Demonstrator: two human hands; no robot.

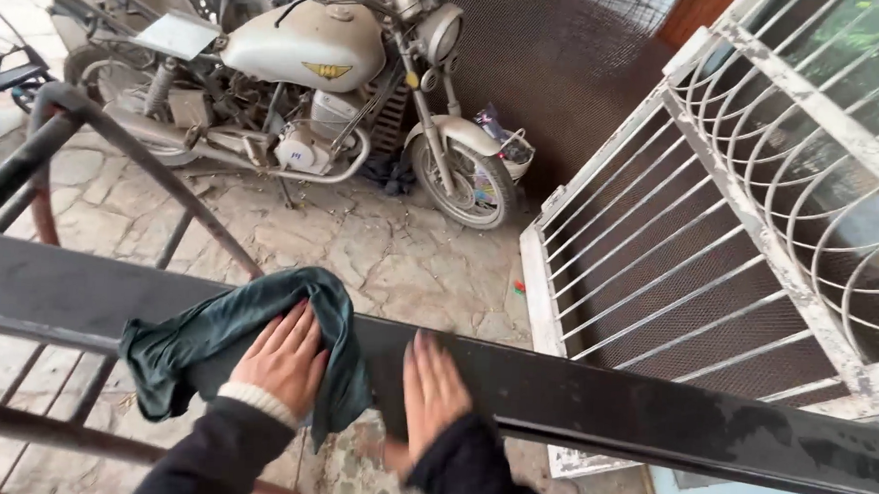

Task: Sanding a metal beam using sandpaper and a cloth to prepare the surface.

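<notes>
Nearest the camera, two dark sleeves reach up from the bottom edge to a wide, flat black metal rail (600, 404) that runs across the view from left to lower right. The left hand (282, 358), a pale cuff showing at its wrist, lies flat with fingers spread on a dark teal cloth (212, 332); its grip is released, pressing the cloth down rather than clutching it. The cloth is bunched on top of the rail, draping over the near edge and trailing off to the left. Just beside it, the right hand (432, 393) rests palm down on the bare rail, fingers straight and together, grip released and holding nothing; it looks slightly blurred. Below the rail, rusty bars (63, 438) slope off to the left. Beyond lies a floor of irregular stone slabs (391, 250) scattered with small debris. To the right stands a white, flaking metal gate (752, 219) with curved bars and mesh. Farthest off, a pale cream motorcycle (309, 67) is parked against a dark mesh wall (553, 76).
</notes>
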